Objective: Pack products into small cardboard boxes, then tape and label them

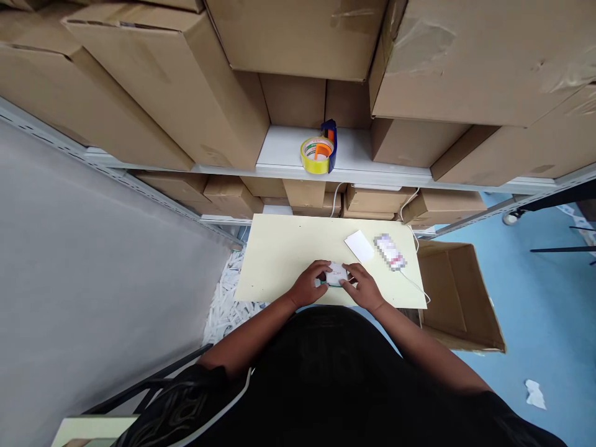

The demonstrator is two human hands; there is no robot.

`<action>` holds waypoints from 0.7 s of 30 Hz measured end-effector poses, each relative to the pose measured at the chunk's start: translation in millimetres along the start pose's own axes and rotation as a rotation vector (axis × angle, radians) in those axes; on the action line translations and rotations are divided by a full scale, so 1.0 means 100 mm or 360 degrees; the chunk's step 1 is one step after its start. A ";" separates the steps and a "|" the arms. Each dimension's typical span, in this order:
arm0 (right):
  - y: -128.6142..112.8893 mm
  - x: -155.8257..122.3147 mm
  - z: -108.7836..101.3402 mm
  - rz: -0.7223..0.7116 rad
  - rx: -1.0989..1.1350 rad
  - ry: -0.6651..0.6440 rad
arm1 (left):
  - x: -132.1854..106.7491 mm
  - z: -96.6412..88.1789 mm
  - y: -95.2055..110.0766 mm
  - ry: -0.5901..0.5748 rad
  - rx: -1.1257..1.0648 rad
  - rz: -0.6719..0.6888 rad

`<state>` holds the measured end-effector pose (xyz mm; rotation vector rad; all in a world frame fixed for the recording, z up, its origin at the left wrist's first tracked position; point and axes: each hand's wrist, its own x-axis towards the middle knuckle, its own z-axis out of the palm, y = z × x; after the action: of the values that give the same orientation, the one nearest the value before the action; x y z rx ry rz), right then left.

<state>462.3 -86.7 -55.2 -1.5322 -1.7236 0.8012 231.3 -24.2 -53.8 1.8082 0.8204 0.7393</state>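
Observation:
A small white box-like item (336, 274) with faint reddish print lies between my hands, low over the front half of the pale table (279, 248). My left hand (308, 285) grips its left side, with fingers and thumb curled around the edge. On the opposite side, the fingers and thumb of my right hand (362, 287) close on its right edge. A greenish strip shows along its lower edge; I cannot make out what that is. Just beyond my right hand lies a flat white card or paper (359, 246). Farther right is a blurred phone-like object (390, 251) with a white cable (416, 285).
A shelf (279, 146) behind the table carries large cardboard boxes (298, 37) and a blue tape dispenser with yellow tape (317, 152). An open carton (459, 298) stands on the floor at the right. Shredded paper (228, 298) lies at the left, beside a grey wall (116, 267).

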 end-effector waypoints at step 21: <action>-0.01 0.05 0.06 0.0112 0.0028 -0.0170 | -0.04 -0.10 -0.07 -0.0226 0.0410 0.0055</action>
<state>456.4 -82.1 -57.6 -1.5709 -1.7417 0.9474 219.5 -20.6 -57.7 2.0832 0.8212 0.5382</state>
